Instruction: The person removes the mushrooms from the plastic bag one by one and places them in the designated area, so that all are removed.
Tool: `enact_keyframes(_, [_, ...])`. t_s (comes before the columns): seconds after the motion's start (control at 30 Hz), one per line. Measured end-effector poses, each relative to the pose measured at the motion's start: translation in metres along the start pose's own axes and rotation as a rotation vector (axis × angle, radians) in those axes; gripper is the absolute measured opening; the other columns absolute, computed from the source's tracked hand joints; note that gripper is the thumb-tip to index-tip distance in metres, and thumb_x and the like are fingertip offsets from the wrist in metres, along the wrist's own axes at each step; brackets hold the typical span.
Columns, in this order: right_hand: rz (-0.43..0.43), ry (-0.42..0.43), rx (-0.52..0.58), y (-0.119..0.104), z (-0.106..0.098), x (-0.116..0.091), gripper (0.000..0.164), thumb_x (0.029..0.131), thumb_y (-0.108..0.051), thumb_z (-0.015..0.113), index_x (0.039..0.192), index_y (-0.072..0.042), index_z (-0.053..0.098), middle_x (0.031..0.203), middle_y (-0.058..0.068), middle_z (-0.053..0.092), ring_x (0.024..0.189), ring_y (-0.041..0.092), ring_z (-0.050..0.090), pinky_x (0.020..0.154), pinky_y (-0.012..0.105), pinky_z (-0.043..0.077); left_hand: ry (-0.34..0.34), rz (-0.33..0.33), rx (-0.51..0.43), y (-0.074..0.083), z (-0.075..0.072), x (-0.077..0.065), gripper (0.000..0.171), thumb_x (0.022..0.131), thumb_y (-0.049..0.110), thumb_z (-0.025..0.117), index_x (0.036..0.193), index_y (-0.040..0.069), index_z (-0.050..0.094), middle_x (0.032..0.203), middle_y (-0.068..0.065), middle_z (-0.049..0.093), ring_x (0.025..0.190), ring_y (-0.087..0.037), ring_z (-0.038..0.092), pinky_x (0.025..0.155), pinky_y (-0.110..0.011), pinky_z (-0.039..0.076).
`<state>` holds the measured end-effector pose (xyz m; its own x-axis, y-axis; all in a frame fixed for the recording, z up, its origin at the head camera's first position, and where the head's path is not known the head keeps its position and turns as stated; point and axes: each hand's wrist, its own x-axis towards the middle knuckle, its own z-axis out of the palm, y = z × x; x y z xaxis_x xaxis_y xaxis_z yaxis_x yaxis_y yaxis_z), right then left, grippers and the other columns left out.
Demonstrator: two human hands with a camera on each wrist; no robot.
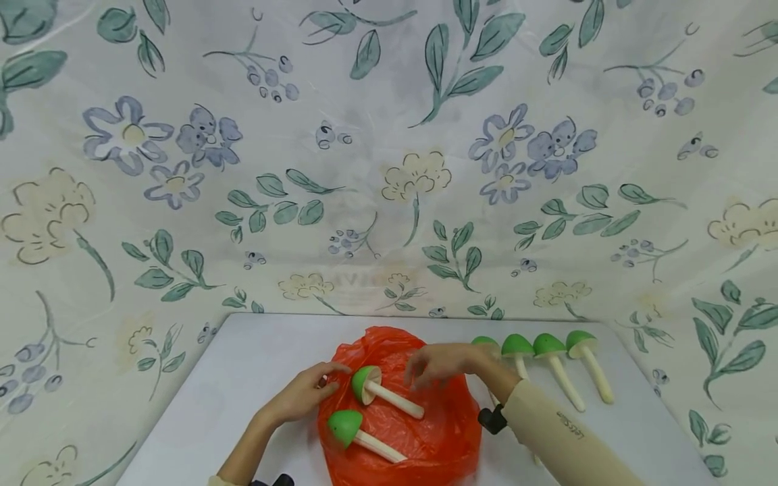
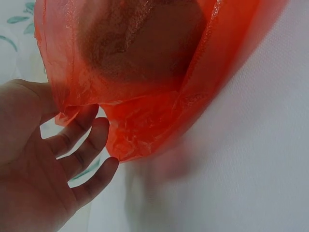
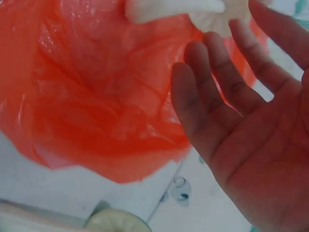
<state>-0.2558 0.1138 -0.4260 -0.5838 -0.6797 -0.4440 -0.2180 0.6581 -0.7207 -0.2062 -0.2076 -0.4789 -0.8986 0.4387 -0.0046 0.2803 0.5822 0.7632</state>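
Note:
A red plastic bag (image 1: 450,432) lies spread on the white table, its mouth facing up. In it are two toy mushrooms with green caps and pale stems: an upper mushroom (image 1: 367,385) and a lower mushroom (image 1: 345,428). My left hand (image 1: 306,391) is at the bag's left rim; in the left wrist view, its thumb and forefinger pinch the red film (image 2: 72,108), the other fingers spread. Above the bag's right part hovers my right hand (image 1: 439,364), fingers loosely bent and holding nothing. The right wrist view shows its palm near the upper mushroom's stem (image 3: 174,8).
Several more green-capped mushrooms (image 1: 550,345) lie in a row on the right of the white table (image 1: 243,358). My right forearm partly covers the leftmost one (image 1: 484,341). A flower-patterned cloth (image 1: 389,223) hangs behind and beside the table.

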Motion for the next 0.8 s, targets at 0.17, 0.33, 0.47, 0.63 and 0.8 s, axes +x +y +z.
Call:
enact_keyframes(0.17, [0.004, -0.028, -0.028, 0.001, 0.014, 0.012, 0.017, 0.09, -0.021, 0.074, 0.106, -0.016, 0.07, 0.103, -0.004, 0.064, 0.092, 0.015, 0.057, 0.081, 0.04, 0.054, 0.003, -0.003, 0.012, -0.001, -0.001, -0.002, 0.028, 0.1, 0.01, 0.058, 0.127, 0.014, 0.065, 0.13, -0.011, 0.061, 0.097, -0.023, 0.052, 0.079, -0.033, 0.047])
enact_keyframes(0.33, [-0.008, -0.047, -0.031, 0.002, 0.022, 0.017, 0.014, 0.091, -0.016, 0.073, 0.105, -0.017, 0.07, 0.109, -0.005, 0.064, 0.094, 0.015, 0.055, 0.08, 0.034, 0.049, 0.0, -0.003, 0.003, -0.001, -0.002, -0.002, 0.028, 0.101, 0.009, 0.057, 0.127, 0.014, 0.065, 0.128, -0.012, 0.061, 0.09, -0.021, 0.052, 0.074, -0.029, 0.047])
enact_keyframes(0.47, [-0.031, -0.077, 0.0, 0.005, 0.025, 0.018, 0.018, 0.091, -0.012, 0.072, 0.109, -0.015, 0.07, 0.112, -0.004, 0.066, 0.101, 0.014, 0.056, 0.089, 0.033, 0.049, -0.008, 0.003, -0.002, -0.003, -0.001, -0.003, 0.028, 0.1, 0.009, 0.057, 0.127, 0.013, 0.064, 0.128, -0.013, 0.06, 0.088, -0.021, 0.053, 0.071, -0.028, 0.048])
enact_keyframes(0.63, [-0.033, -0.051, 0.041, 0.008, 0.032, 0.02, 0.022, 0.09, -0.009, 0.073, 0.109, -0.011, 0.064, 0.104, -0.001, 0.065, 0.096, 0.015, 0.057, 0.088, 0.032, 0.05, -0.009, 0.004, -0.001, -0.004, -0.001, -0.003, 0.028, 0.1, 0.009, 0.058, 0.127, 0.013, 0.064, 0.128, -0.013, 0.06, 0.088, -0.021, 0.053, 0.07, -0.028, 0.048])
enact_keyframes(0.8, [-0.016, 0.036, -0.003, 0.01, 0.043, 0.023, 0.026, 0.086, -0.006, 0.076, 0.105, -0.012, 0.06, 0.095, -0.001, 0.062, 0.087, 0.014, 0.056, 0.08, 0.028, 0.05, -0.012, -0.009, -0.006, -0.004, -0.001, -0.002, 0.028, 0.1, 0.01, 0.058, 0.127, 0.013, 0.064, 0.129, -0.013, 0.06, 0.09, -0.021, 0.053, 0.071, -0.028, 0.048])
